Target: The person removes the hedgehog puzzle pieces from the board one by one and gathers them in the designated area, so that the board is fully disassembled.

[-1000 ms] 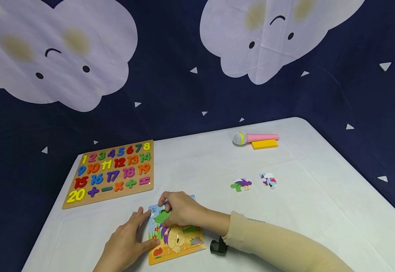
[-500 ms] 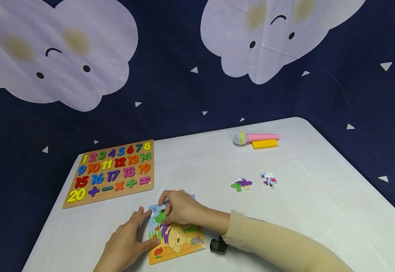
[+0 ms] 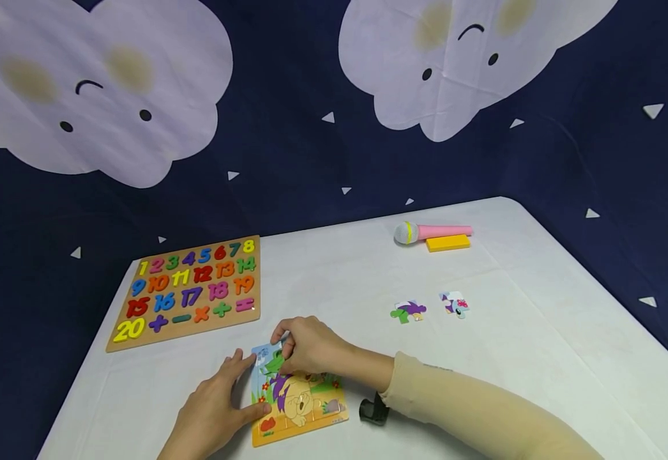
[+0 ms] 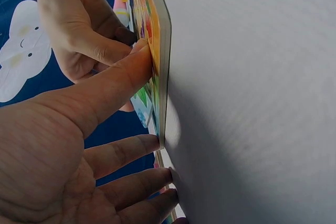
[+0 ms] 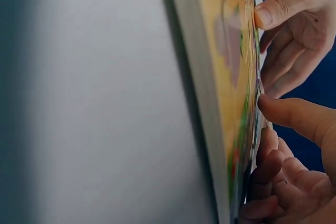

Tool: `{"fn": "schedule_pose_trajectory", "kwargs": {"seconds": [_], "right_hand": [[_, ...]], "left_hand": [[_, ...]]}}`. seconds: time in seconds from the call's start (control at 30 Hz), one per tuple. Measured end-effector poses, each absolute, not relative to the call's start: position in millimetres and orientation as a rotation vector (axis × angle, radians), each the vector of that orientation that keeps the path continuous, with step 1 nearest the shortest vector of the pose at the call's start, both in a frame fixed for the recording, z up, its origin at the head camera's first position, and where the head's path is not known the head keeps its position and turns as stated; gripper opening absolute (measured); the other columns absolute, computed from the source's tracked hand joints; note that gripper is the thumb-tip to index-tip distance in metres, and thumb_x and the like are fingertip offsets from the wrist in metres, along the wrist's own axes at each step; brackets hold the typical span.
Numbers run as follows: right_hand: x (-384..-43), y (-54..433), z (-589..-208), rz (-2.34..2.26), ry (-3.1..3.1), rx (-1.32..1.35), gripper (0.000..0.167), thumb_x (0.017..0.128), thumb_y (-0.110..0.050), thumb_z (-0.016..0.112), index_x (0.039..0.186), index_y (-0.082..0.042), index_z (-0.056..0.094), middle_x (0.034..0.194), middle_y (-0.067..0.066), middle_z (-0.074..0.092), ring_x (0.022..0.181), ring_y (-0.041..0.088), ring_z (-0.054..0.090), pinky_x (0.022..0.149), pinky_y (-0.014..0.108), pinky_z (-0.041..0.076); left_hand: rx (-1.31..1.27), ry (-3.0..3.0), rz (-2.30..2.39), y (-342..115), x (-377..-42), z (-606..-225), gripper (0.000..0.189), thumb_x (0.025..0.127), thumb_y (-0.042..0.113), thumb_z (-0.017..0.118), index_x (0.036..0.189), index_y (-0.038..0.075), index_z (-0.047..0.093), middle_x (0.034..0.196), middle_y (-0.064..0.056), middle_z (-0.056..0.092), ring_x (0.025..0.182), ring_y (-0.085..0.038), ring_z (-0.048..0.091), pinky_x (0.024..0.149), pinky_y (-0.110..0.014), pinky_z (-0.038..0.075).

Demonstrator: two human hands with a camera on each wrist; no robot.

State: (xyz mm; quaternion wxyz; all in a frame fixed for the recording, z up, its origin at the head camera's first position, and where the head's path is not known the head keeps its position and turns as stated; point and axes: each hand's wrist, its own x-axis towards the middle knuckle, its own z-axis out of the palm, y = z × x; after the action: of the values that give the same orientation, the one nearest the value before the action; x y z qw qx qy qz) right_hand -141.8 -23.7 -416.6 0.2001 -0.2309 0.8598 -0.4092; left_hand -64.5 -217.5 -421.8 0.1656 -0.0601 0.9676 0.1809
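At the far left corner of the puzzle board (image 3: pixel 285 434), a tilted corner piece (image 4: pixel 140 107) is pinched by the right hand (image 3: pixel 313 345), extended across from the right; the board's left side is pressed by the left hand (image 3: pixel 212 404) (fingers spread wide)

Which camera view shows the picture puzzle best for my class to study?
The head view: the picture puzzle shows face-up, though the right hand covers some of it. The left wrist view catches it nearly edge-on; the right wrist view shows its edge and a blurred, steeply slanted strip of its face.
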Motion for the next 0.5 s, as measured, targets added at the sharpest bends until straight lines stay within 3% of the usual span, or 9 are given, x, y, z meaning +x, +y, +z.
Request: {"fn": "schedule_pose_trajectory", "kwargs": {"seconds": [0.5], "right_hand": [[-160, 11, -418, -1.183, 2.403, -0.675, 0.040, 0.078, -0.007, 0.096, 0.111, -0.012, 0.074, 0.074, -0.008, 0.065, 0.063, 0.006, 0.055, 0.069, 0.020, 0.050]], "left_hand": [[-0.181, 2.773, 0.508, -215, -63, -421, 0.102, 0.074, 0.053, 0.096, 0.158, 0.013, 0.054, 0.170, -0.023, 0.040, 0.153, -0.056, 0.038, 0.110, -0.085, 0.036]]}}
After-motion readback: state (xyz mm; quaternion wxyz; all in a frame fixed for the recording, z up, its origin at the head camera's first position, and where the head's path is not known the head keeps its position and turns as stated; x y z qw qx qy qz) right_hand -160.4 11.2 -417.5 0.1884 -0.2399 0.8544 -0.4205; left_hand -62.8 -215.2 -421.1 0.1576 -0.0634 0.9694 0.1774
